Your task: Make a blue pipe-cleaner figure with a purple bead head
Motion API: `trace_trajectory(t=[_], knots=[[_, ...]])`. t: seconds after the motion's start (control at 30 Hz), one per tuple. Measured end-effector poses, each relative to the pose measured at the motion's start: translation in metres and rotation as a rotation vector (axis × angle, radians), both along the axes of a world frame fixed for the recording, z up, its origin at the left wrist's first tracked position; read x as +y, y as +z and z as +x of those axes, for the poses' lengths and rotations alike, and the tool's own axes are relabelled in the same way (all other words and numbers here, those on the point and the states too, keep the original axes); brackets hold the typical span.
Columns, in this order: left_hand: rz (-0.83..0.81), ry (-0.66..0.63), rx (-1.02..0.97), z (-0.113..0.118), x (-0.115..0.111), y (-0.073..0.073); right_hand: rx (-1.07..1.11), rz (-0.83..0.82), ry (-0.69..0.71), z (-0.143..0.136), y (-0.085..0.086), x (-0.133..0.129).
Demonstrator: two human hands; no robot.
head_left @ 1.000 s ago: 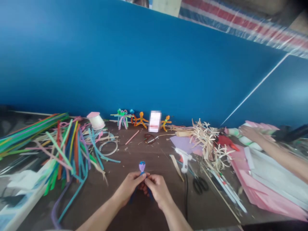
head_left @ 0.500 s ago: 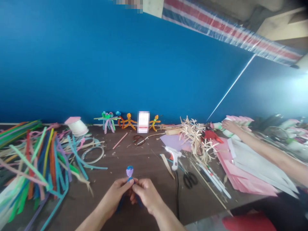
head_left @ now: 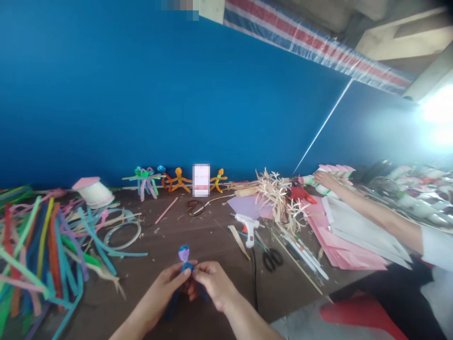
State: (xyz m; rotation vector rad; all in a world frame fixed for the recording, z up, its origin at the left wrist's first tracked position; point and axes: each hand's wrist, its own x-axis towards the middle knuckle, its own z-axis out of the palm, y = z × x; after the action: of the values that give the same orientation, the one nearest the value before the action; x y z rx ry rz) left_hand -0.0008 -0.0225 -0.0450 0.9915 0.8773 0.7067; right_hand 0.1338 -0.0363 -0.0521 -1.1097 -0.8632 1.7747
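A small pipe-cleaner figure (head_left: 184, 253) with a blue and lilac head stands up between my hands near the front of the brown table. My left hand (head_left: 172, 282) pinches its blue part just below the head. My right hand (head_left: 212, 282) closes on the blue pipe cleaner from the other side, fingertips close to those of the left. Blue strands hang below both hands, partly hidden by them. Orange pipe-cleaner figures (head_left: 179, 180) and a green and lilac one (head_left: 145, 182) stand along the back edge.
Many coloured pipe cleaners (head_left: 53, 255) lie at left beside a white cup (head_left: 94, 192). A white glue gun (head_left: 250, 229), black-handled scissors (head_left: 272, 259) and pink paper (head_left: 329, 236) lie at right. Another person's arm (head_left: 371, 215) reaches in from the right.
The view has shifted slightly to the right. My fingers have moved a little apart at the figure, and more of its blue pipe cleaner shows below the head.
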Motion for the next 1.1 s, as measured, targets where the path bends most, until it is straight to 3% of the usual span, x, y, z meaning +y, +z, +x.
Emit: trace_trajectory(t=[0.47,0.73,1.1], knots=[[0.06,0.002,0.086,0.0044,0.0023,-0.0035,-0.024,-0.014,-0.017,-0.0015,0.0002,0.0017],[0.126,-0.048,0.175,0.004,0.0032,0.0022,-0.018,0.025,-0.002,-0.0007,0.0004,0.001],[0.13,-0.042,0.151,0.0043,0.0017,0.0008,-0.015,0.046,0.001,-0.0004,-0.005,-0.0002]])
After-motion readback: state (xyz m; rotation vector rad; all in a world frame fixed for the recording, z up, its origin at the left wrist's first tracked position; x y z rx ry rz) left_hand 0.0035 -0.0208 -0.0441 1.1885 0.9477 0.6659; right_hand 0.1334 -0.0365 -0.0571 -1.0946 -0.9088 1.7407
